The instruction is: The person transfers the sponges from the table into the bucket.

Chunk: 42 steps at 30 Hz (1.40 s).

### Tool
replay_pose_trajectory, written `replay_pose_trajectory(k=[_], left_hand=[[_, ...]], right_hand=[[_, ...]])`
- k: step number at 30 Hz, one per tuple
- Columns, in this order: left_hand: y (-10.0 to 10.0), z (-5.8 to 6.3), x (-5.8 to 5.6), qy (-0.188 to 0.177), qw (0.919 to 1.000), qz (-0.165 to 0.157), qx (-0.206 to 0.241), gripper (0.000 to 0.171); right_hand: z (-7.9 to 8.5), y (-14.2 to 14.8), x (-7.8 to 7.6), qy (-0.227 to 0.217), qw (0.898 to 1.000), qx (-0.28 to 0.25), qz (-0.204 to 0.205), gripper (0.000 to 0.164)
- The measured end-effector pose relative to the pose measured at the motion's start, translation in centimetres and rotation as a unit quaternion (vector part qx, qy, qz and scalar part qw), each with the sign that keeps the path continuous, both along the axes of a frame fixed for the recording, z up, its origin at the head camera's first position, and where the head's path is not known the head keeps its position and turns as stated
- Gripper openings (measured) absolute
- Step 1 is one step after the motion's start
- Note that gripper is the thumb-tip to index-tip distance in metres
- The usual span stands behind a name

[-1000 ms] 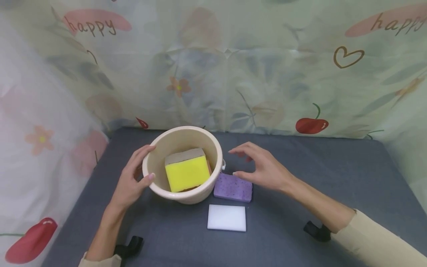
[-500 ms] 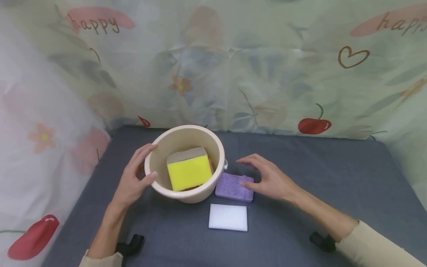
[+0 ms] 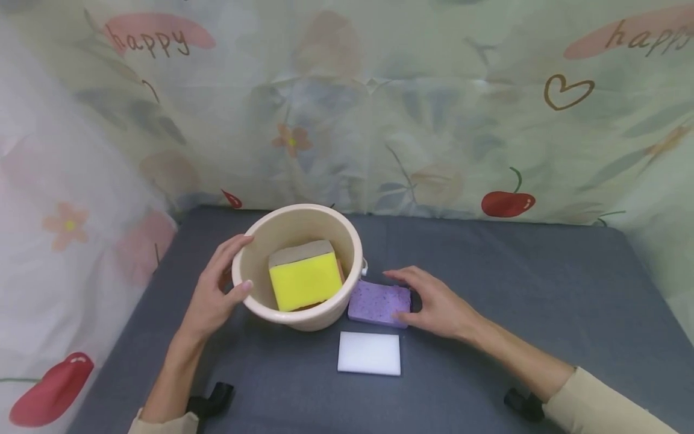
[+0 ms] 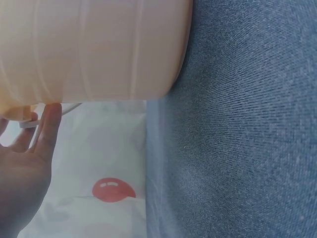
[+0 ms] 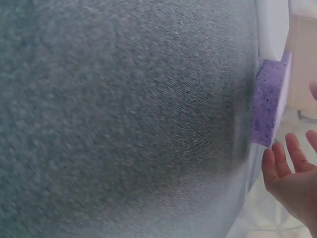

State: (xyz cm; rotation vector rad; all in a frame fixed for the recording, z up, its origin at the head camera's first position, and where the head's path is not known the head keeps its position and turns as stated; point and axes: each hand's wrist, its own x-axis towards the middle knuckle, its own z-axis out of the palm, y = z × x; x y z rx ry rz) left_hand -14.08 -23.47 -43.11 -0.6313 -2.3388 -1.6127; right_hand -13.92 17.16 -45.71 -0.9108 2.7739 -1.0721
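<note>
A cream bucket (image 3: 320, 316) stands left of centre in the head view. My left hand (image 3: 214, 292) holds its left side, thumb and fingertips at the rim; the left wrist view shows the hand (image 4: 29, 163) beside the ribbed bucket wall (image 4: 99, 49). Inside the bucket lie a yellow sponge (image 3: 305, 282) and a grey block (image 3: 300, 252), with a bit of orange behind them. My right hand (image 3: 439, 304) hovers at the right end of a purple sponge (image 3: 374, 302), thumb and fingers spread apart. From the right wrist, the fingertips appear just beside that sponge (image 5: 267, 106).
A white rectangular sponge (image 3: 368, 354) lies on the dark grey cloth-covered table (image 3: 488, 265), in front of the purple one. Behind and to the left hangs a printed curtain (image 3: 368, 138). A white handle fitting (image 3: 364, 267) sits on the bucket's right side.
My right hand has come down and toward me, from beside the bucket's rim to the purple sponge's right end. The left hand keeps its place on the bucket.
</note>
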Motion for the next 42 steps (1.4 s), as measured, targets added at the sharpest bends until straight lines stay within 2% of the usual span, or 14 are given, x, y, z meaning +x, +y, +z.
replay_pose_trajectory(k=[8, 17, 26, 37, 42], left_hand=[[-0.1, 0.1, 0.0, 0.005, 0.9999, 0.003, 0.008, 0.071], [0.0, -0.2, 0.1, 0.002, 0.9999, -0.002, 0.013, 0.071], [-0.1, -0.3, 0.0, 0.000, 1.0000, -0.002, 0.000, 0.072], [0.1, -0.2, 0.1, 0.007, 0.9999, -0.003, 0.012, 0.070], [0.1, -0.2, 0.0, 0.009, 0.9999, -0.003, 0.009, 0.071]], right_hand=[[-0.7, -0.3, 0.3, -0.017, 0.998, 0.052, -0.016, 0.074], [-2.4, -0.9, 0.7, -0.028, 0.997, 0.062, -0.025, 0.080], [-2.6, -1.7, 0.7, -0.015, 0.995, 0.080, -0.059, 0.081], [-2.8, -1.5, 0.8, -0.011, 0.995, 0.056, -0.077, 0.074], [-2.4, -1.1, 0.9, -0.007, 0.996, 0.042, -0.083, 0.072]])
